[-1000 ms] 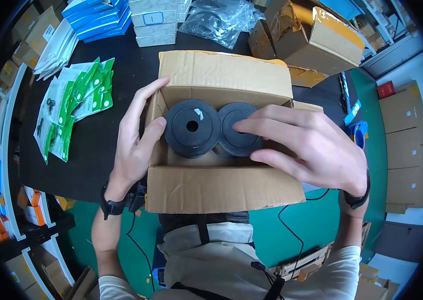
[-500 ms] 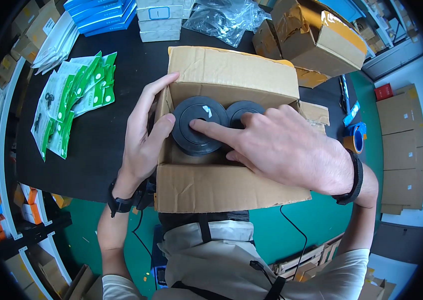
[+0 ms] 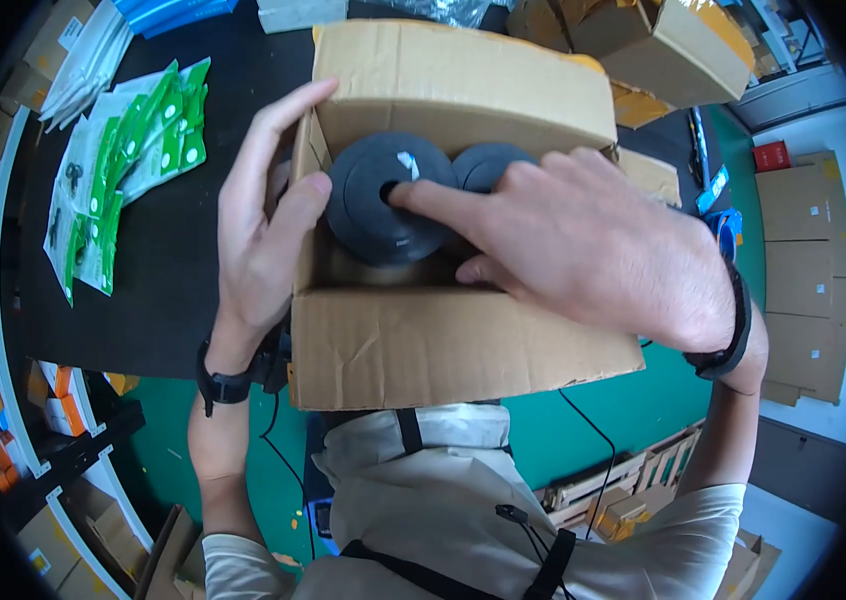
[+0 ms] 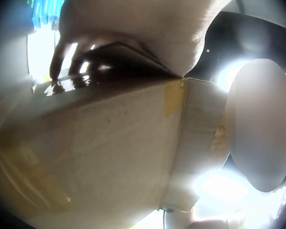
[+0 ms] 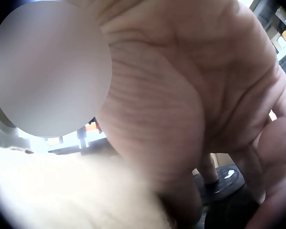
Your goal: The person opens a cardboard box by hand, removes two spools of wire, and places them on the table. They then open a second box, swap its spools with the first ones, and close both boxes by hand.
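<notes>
An open cardboard box (image 3: 463, 345) stands at the table's front edge with its front flap folded down. Inside it sit two black round spools side by side: the left spool (image 3: 373, 225), with a white scrap on top, and the right spool (image 3: 488, 165), partly covered by a hand. My left hand (image 3: 265, 225) grips the box's left wall, thumb at the inner side and fingers outside. With its index finger straight, my right hand (image 3: 593, 240) touches the left spool at its centre hole. In the right wrist view a fingertip meets the black spool top (image 5: 226, 183).
Green-and-white packets (image 3: 133, 150) lie on the dark table (image 3: 193, 300) to the left. Behind are white envelopes (image 3: 88, 65) and blue boxes (image 3: 178, 12). Another opened carton (image 3: 663, 60) stands at the back right, near a blue tape roll (image 3: 726, 230).
My right hand has moved left from the right spool to the left spool's hole, its index finger extended. The left hand keeps its grip; the box appears larger and higher in view.
</notes>
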`<state>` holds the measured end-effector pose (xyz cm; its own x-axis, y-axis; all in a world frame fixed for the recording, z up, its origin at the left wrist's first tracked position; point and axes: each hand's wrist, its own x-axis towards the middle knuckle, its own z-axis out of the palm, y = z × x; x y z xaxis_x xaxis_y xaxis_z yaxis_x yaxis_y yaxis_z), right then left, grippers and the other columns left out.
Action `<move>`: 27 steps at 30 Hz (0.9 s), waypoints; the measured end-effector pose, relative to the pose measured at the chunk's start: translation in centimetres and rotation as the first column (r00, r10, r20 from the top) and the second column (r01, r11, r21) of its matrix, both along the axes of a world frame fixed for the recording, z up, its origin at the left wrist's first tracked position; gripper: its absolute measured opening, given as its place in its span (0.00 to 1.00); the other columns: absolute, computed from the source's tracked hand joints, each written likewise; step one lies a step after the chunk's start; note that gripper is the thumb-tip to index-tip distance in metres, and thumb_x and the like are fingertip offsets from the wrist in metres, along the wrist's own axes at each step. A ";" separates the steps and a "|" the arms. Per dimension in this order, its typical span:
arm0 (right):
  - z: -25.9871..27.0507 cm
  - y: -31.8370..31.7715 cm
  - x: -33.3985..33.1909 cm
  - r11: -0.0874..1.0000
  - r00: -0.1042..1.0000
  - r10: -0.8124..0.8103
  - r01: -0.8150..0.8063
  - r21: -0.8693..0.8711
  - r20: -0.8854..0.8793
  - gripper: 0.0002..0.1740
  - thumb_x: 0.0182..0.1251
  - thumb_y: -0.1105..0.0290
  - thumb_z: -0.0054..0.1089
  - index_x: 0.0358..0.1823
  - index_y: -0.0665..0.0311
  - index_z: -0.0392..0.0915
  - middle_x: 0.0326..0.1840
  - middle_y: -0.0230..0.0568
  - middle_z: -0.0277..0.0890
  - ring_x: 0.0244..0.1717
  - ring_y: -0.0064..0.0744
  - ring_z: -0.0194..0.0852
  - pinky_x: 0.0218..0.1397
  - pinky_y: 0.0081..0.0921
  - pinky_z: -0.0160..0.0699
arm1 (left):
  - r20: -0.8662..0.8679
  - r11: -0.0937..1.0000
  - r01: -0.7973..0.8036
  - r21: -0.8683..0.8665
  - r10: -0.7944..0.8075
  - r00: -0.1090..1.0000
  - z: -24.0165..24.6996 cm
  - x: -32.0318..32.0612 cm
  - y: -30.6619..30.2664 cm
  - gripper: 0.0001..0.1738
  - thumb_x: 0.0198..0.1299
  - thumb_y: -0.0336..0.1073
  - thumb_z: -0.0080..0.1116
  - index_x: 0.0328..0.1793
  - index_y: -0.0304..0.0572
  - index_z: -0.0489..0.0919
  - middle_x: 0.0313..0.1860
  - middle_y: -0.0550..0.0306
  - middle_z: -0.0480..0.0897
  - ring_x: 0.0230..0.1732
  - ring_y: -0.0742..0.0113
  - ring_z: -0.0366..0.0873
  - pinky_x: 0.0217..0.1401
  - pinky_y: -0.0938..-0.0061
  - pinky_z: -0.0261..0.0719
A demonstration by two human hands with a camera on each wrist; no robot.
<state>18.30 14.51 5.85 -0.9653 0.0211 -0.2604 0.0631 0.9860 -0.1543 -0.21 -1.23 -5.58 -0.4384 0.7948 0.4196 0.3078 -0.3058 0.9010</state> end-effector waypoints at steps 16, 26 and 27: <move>0.2 1.3 0.9 0.998 0.999 -0.048 0.048 -0.045 0.008 0.34 0.64 0.69 0.75 0.73 0.51 0.76 0.30 0.51 0.85 0.33 0.59 0.85 0.38 0.48 0.83 | -0.070 0.993 -0.112 -0.043 0.108 0.992 -0.6 0.0 -0.2 0.36 0.73 0.35 0.52 0.86 0.31 0.65 0.85 0.43 0.68 0.86 0.53 0.64 0.90 0.61 0.54; 3.9 3.6 2.9 0.943 0.978 -0.156 0.106 -0.315 -0.137 0.37 0.66 0.76 0.70 0.77 0.65 0.72 0.24 0.34 0.80 0.19 0.17 0.77 0.22 0.16 0.65 | -0.092 0.993 -0.082 -0.087 0.073 0.993 0.6 0.4 -0.2 0.37 0.75 0.38 0.50 0.87 0.31 0.61 0.87 0.44 0.66 0.84 0.53 0.66 0.89 0.61 0.55; 4.2 3.8 3.2 0.946 0.977 -0.161 0.112 -0.304 -0.142 0.37 0.66 0.76 0.70 0.77 0.65 0.72 0.24 0.34 0.80 0.19 0.17 0.77 0.22 0.16 0.65 | -0.092 0.991 -0.099 -0.089 0.091 0.992 0.7 0.5 -0.1 0.38 0.74 0.38 0.50 0.88 0.32 0.61 0.87 0.44 0.66 0.84 0.53 0.66 0.89 0.60 0.55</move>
<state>21.48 18.31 10.01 -0.9882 0.1022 -0.1144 0.1436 0.8793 -0.4542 0.26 -1.36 -4.85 -0.4787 0.7885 0.3861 0.4107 -0.1876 0.8923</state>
